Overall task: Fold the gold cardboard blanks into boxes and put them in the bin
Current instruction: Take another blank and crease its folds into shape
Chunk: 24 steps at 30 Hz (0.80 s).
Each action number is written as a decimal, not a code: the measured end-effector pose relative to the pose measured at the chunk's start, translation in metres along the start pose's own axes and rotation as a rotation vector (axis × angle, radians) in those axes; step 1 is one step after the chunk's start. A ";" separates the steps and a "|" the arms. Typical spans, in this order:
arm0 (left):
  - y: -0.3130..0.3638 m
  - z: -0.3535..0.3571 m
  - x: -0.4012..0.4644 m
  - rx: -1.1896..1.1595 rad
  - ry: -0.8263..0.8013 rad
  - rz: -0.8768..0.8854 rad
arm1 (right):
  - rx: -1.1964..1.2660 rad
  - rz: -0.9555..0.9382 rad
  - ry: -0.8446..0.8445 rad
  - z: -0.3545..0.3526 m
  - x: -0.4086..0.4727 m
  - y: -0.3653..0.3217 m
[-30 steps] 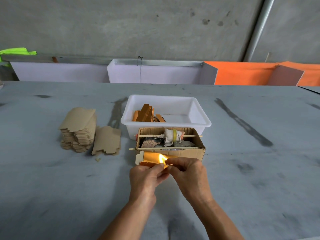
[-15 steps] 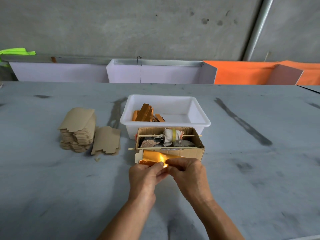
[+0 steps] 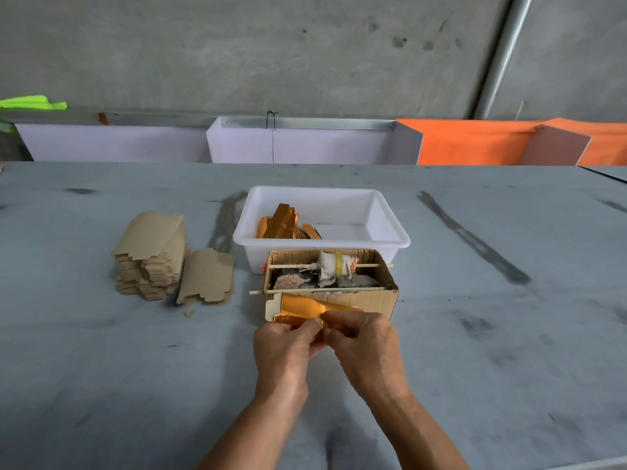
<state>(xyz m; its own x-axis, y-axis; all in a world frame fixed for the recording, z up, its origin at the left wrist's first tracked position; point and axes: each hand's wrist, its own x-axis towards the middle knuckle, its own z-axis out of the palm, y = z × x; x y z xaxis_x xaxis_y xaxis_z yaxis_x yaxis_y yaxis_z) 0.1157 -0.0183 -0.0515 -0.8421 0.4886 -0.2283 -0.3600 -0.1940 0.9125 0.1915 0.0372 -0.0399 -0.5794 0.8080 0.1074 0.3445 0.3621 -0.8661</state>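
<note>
Right now I see both hands meeting low at the centre of the grey counter (image 3: 509,351), each pinching the near edge of a shiny gold cardboard blank (image 3: 305,308). My left hand (image 3: 286,351) has its thumb and fingers curled onto the blank's left part; my right hand (image 3: 368,344) is curled over its right end and covers that end. The blank is half folded, its long axis running left to right across my view, its gold face turned up and toward me, with a pale tab showing at its left end. It sits just in front of an open brown corrugated box (image 3: 369,300) crossed by two thin wooden sticks (image 3: 298,265) and filled with rags, touching or nearly touching that box's front wall. Right behind the box stands the white plastic bin (image 3: 386,228), with several folded gold boxes (image 3: 283,222) leaning in its left half. To the left, well apart from my hands, lies a stack of flat tan blanks (image 3: 151,254) with a few loose ones beside it. Wide bare counter stretches to the right and toward me.
</note>
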 end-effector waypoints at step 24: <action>-0.009 -0.004 0.010 -0.139 0.052 -0.324 | -0.152 -0.029 -0.085 0.000 -0.009 -0.002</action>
<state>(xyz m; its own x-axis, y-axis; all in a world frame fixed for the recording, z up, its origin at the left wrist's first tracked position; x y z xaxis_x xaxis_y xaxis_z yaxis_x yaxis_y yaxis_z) 0.1090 -0.0157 -0.0632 -0.6932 0.5005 -0.5186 -0.6599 -0.1515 0.7359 0.1967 0.0291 -0.0391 -0.6488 0.7562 0.0842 0.4304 0.4561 -0.7789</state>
